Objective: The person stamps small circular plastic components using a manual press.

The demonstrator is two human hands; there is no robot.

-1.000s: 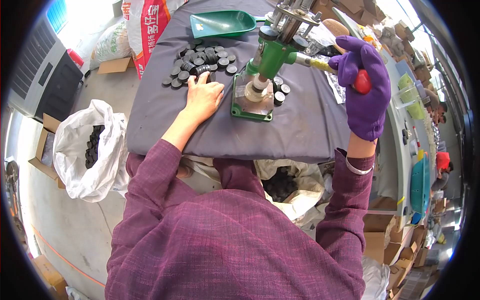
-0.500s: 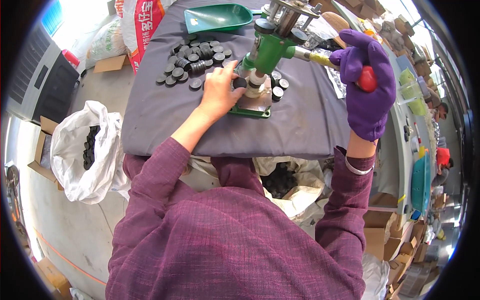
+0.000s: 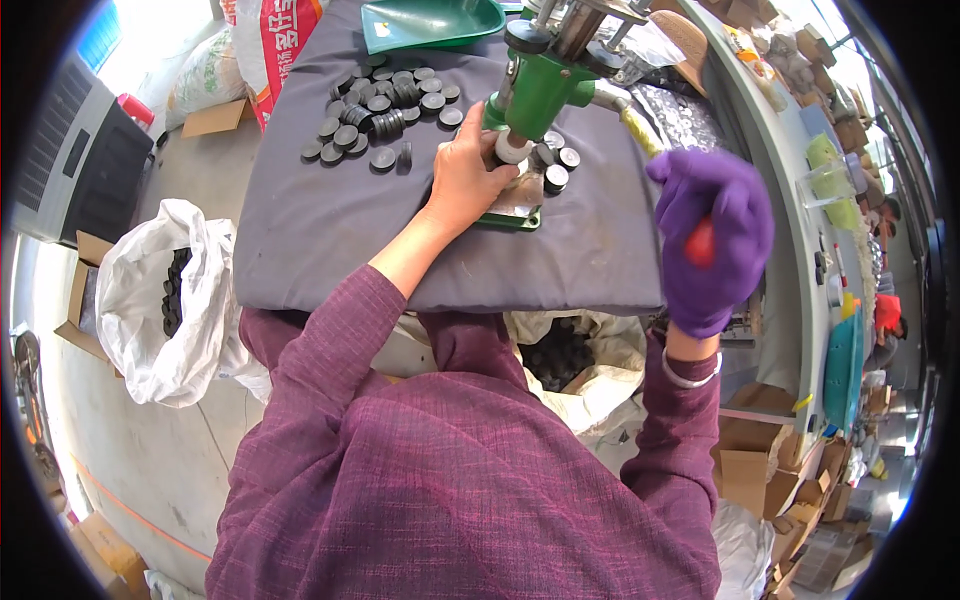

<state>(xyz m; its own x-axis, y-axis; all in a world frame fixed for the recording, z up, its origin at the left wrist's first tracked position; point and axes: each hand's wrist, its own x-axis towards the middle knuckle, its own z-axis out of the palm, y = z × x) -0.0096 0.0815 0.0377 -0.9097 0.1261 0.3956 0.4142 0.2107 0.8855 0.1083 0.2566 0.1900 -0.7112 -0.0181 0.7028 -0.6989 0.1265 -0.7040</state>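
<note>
The red knob (image 3: 699, 243) is enclosed by the curled fingers of the purple-gloved right hand (image 3: 738, 228); up and left of that grip, the yellow-wrapped lever (image 3: 640, 130) is joined to the green press (image 3: 540, 98). The bare left hand (image 3: 462, 180) is held at the press base (image 3: 513, 219), its thumb near the white ram tip (image 3: 512, 151); whether anything is pinched there cannot be told. Dark discs (image 3: 383, 158) are scattered left of and beyond it, and pale-topped discs (image 3: 556, 178) just to its right.

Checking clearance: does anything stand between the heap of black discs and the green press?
Yes: the left hand, at the left of the green press; nearer the heap, one black disc stands on edge.
</note>
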